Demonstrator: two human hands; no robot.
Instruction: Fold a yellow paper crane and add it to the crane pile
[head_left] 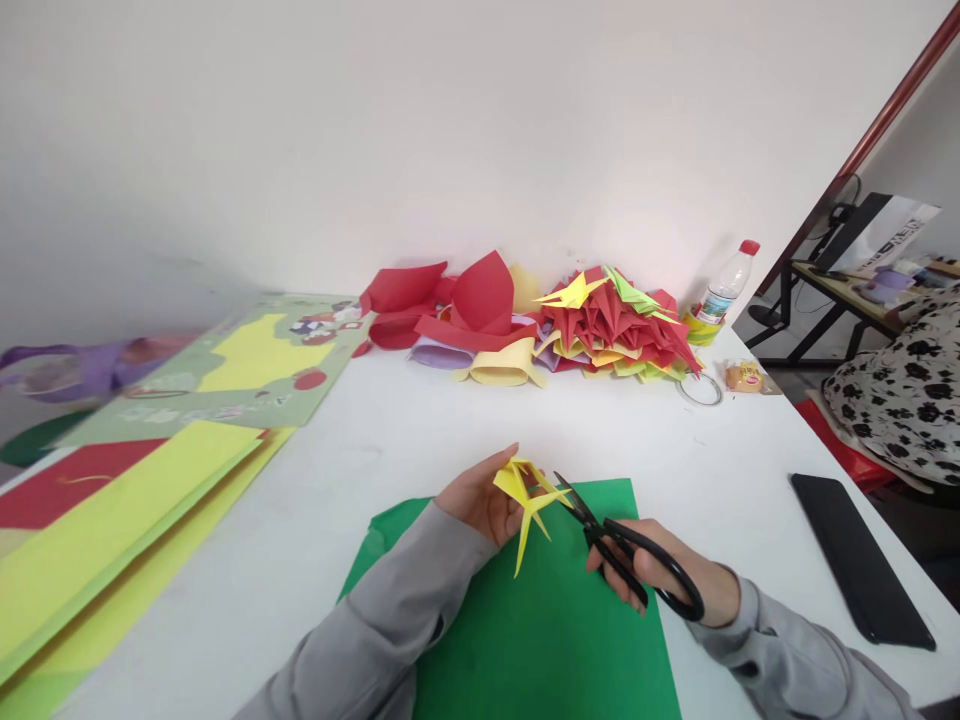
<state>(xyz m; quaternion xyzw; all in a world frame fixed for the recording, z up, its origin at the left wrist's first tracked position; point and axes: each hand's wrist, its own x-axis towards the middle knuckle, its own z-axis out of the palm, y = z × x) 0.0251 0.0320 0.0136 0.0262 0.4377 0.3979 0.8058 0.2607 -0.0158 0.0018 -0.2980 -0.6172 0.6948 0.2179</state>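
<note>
My left hand [491,497] pinches a folded yellow paper piece [527,495] with several thin pointed strips hanging from it. A pair of black-handled scissors [604,535] is in my right hand [667,565], my fingers through the loops. Its blades are slightly apart and point at one of the yellow points, close beside it; whether they touch it I cannot tell. Beneath both hands lies a green paper sheet [555,640] on the white table.
Along the wall sit folded red paper pieces [480,295] and a pile of red pointed paper shapes [611,325]. A bottle [727,285], a wrapped snack [742,377] and a black phone [861,560] are at right. Yellow paper sheets [135,510] lie at left. A person in a patterned garment [904,385] sits beyond.
</note>
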